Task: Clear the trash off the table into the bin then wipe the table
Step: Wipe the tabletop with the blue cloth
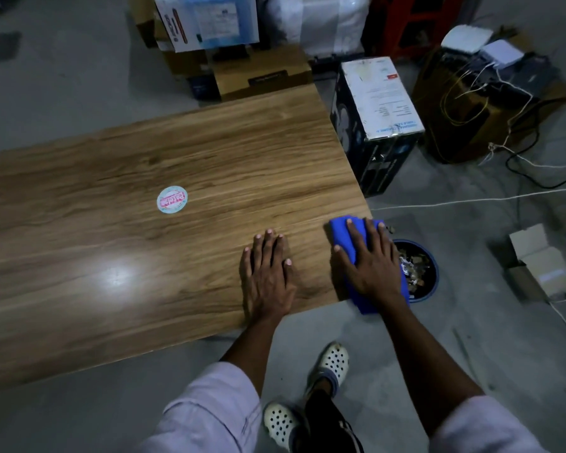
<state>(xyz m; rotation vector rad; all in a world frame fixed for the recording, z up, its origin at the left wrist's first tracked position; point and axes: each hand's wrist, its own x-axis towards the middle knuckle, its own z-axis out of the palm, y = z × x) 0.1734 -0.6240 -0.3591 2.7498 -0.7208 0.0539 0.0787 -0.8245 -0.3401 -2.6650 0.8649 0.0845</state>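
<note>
1. Pale sleeves [209, 410] fill the bottom edge, nearest of all, with two white perforated clogs [332, 361] on the grey floor [455, 348] between them.
2. At the near right corner of the wood-grain tabletop [144, 256] lies the bright blue soft cloth [339, 227], one end hanging over the near edge. The right grip [370, 266] lies on top of it, fingers spread flat and pressing down, not curled round it.
3. Such a cloth is probably light and limp, and likely to bunch or slip on the glossy surface. Broad palm pressure over its middle suits it best, and the dangling end would want gathering in before a long stroke.
4. It is a plain, saturated blue with rumpled edges and no pattern that I can see. Most of it is hidden under the palm.
5. The left grip [268, 273] rests flat on the bare wood just beside, apart from the cloth, fingers straight and holding nothing.
6. Just off that corner, on the floor, stands a dark round bin with a blue rim [433, 273], with scraps inside. The only other thing on the tabletop is a round pale disc with pink lettering [172, 199], well to the left; I cannot tell whether it is stuck down or loose. Clearing looks about done, and wiping is the step in hand.
7. Farther out are a dark box with a white label [376, 125], brown cardboard boxes [262, 76] and a white cable [471, 200].
</note>
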